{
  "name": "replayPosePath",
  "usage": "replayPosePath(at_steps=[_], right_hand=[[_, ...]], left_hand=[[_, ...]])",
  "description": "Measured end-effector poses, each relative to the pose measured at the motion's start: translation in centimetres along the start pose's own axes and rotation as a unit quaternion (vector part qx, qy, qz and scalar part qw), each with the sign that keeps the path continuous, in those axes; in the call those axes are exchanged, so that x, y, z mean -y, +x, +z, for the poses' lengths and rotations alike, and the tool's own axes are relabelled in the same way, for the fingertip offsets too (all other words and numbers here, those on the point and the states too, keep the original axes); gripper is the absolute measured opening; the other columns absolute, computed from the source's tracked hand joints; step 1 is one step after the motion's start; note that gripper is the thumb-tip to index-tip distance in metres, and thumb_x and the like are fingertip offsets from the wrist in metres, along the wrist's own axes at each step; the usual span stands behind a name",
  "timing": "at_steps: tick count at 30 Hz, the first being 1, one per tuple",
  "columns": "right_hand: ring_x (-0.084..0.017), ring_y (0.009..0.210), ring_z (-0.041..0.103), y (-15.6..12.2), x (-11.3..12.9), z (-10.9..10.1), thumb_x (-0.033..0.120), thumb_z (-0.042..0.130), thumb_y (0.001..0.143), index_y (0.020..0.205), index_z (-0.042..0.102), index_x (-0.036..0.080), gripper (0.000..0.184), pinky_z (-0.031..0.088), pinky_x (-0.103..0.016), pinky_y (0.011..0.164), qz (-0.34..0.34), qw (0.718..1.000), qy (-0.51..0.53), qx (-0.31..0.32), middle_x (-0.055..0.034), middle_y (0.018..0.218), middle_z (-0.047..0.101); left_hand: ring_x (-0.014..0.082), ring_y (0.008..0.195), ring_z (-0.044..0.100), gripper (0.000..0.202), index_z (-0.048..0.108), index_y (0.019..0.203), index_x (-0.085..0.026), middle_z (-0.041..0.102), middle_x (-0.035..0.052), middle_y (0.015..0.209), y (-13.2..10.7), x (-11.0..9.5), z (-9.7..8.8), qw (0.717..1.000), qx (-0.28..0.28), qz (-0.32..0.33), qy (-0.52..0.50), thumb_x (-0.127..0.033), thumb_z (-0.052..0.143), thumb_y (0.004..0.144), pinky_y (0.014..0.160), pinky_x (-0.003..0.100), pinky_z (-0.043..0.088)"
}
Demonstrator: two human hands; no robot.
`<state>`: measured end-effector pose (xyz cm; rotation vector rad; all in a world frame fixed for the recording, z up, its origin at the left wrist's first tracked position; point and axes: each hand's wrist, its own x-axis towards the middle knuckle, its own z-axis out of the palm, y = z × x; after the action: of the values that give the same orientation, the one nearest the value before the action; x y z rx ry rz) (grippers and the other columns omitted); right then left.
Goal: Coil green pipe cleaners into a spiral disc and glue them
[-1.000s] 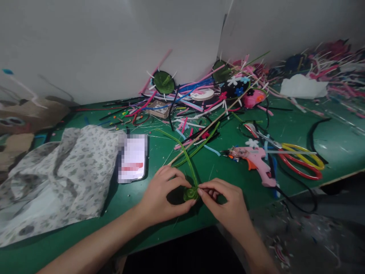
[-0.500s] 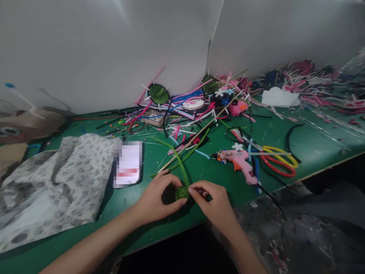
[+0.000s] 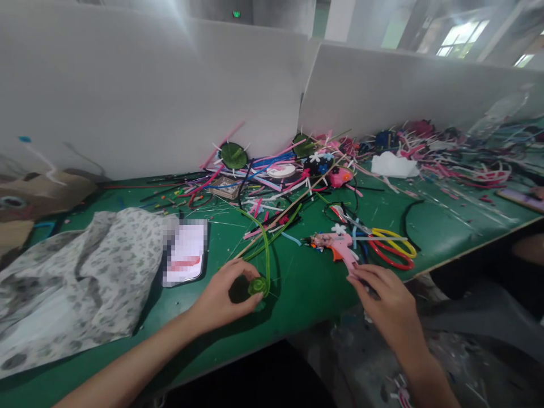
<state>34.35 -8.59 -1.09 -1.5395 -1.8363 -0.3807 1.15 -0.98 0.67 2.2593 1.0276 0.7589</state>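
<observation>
My left hand [image 3: 227, 297] is closed, thumb and fingers pinching a green pipe cleaner coil [image 3: 257, 286] rolled into a flat spiral. From the coil a long green tail [image 3: 267, 243] arches up and back over the table. My right hand [image 3: 385, 289] is at the handle end of a pink hot glue gun [image 3: 340, 246], its fingers closed around the grip. The gun lies on its side with its nozzle pointing left. Part of the handle is hidden behind my fingers.
Scissors with red and yellow handles [image 3: 391, 258] lie right of the gun. A phone [image 3: 187, 255] and patterned cloth [image 3: 97, 266] are at left. Pipe cleaners [image 3: 280, 156] pile along the white partition [image 3: 170, 90]. The table edge [image 3: 442, 266] runs at right; another person's hand [image 3: 539, 192] is far right.
My right hand has left the coil, moved right and taken hold of the glue gun's handle. My left hand keeps the coil. The view has tilted upward.
</observation>
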Motion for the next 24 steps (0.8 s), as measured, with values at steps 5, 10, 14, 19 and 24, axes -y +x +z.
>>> replayPosePath(at_steps=[5,10,14,19,24], right_hand=[[-0.022,0.096,0.062,-0.1,0.4,0.7,0.008,0.049,0.09,0.104,0.065,0.012,0.022,0.05,-0.036,0.088,-0.102,0.994,-0.037,0.03,-0.0118,0.103,0.067],[-0.024,0.095,0.065,3.7,-1.7,2.9,0.002,0.044,0.087,0.1,0.068,0.008,0.029,0.051,-0.034,0.086,-0.231,0.967,-0.088,0.057,-0.0139,0.102,0.071],[-0.025,0.083,0.068,8.6,-2.7,4.2,-0.001,0.04,0.084,0.087,0.071,0.009,0.032,0.053,-0.034,0.075,-0.233,0.964,-0.079,0.102,-0.0149,0.091,0.073],[-0.02,0.077,0.067,11.6,2.9,5.0,0.025,0.059,0.086,0.083,0.071,0.018,0.014,0.051,-0.031,0.072,-0.097,0.979,0.107,0.146,-0.0052,0.083,0.073],[-0.015,0.068,0.061,11.3,9.6,7.5,0.045,0.065,0.08,0.076,0.073,0.022,0.025,0.045,-0.025,0.061,0.102,0.795,0.438,0.407,0.0008,0.076,0.071]], left_hand=[[0.0173,0.084,0.058,0.022,0.053,0.097,-0.022,0.06,0.0011,0.089,0.1,0.8,-0.6,0.998,-0.041,-0.048,-0.031,-0.027,0.062,0.078,0.078,0.033,0.048],[0.0165,0.082,0.058,0.022,0.052,0.096,-0.022,0.059,0.0004,0.087,0.4,1.4,-0.8,0.994,-0.058,-0.074,-0.052,-0.026,0.063,0.078,0.078,0.032,0.047],[0.0168,0.084,0.057,0.023,0.053,0.096,-0.021,0.059,0.0016,0.089,0.5,1.1,-1.0,0.994,-0.062,-0.076,-0.058,-0.026,0.063,0.077,0.077,0.032,0.047],[0.0189,0.09,0.059,0.024,0.054,0.096,-0.02,0.061,0.0028,0.094,0.8,0.6,-2.0,0.993,-0.061,-0.077,-0.069,-0.027,0.064,0.076,0.082,0.034,0.046],[0.0184,0.093,0.06,0.023,0.056,0.098,-0.02,0.063,0.0019,0.095,1.2,0.7,-2.4,0.993,-0.064,-0.062,-0.083,-0.024,0.064,0.077,0.085,0.033,0.046]])
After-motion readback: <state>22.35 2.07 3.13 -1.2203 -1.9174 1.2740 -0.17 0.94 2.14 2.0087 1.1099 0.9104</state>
